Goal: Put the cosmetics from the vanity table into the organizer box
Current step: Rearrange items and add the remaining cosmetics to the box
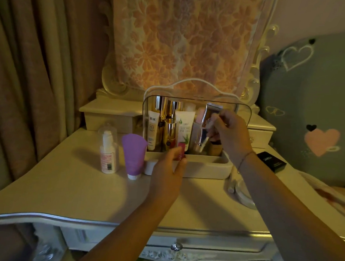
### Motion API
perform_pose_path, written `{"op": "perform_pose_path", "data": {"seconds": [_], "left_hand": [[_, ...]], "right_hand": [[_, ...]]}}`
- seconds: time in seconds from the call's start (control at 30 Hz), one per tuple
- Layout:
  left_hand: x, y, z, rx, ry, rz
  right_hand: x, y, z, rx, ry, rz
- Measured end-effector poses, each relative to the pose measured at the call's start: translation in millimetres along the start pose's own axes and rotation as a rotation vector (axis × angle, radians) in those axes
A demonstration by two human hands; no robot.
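The white organizer box [205,166] with a clear lid stands at the back middle of the vanity table [83,189]. Inside it stand a BB tube [153,132], gold bottles [170,130] and an aloe tube [184,129]. My right hand [228,131] holds a shiny silver tube [208,118] upright inside the box's right half. My left hand [169,170] grips a small pink-red item [181,151] at the box's front edge. Left of the box, a purple tube [133,154] and a white pump bottle [108,154] stand on the table.
A black compact [270,161] lies at the table's right edge, beside a grey heart-print cushion [310,110]. White objects [239,187] lie right of the box. A small white jar [150,166] sits against the box's left front. A cloth-covered mirror [183,40] rises behind.
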State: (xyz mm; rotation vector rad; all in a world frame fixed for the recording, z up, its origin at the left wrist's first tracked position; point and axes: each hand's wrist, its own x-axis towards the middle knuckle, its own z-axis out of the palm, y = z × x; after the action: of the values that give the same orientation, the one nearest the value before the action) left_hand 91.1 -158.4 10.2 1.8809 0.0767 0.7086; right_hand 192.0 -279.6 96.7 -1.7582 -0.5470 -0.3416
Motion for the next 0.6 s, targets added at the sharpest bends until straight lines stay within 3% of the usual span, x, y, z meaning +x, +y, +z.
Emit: {"op": "perform_pose_path", "data": {"seconds": [0.13, 0.3, 0.6], "left_hand": [[-11.6, -8.5, -3.0, 0.153, 0.033, 0.069], [-25.3, -11.2, -16.5, 0.129, 0.041, 0.065], [-39.3, -19.9, -49.3, 0.156, 0.086, 0.029]], "right_hand": [[7.2, 1.6, 15.7, 0.059, -0.021, 0.003], [5.1, -7.5, 51.0, 0.247, -0.161, -0.018], [1.3, 3.3, 102.2, 0.062, -0.123, -0.058]]}}
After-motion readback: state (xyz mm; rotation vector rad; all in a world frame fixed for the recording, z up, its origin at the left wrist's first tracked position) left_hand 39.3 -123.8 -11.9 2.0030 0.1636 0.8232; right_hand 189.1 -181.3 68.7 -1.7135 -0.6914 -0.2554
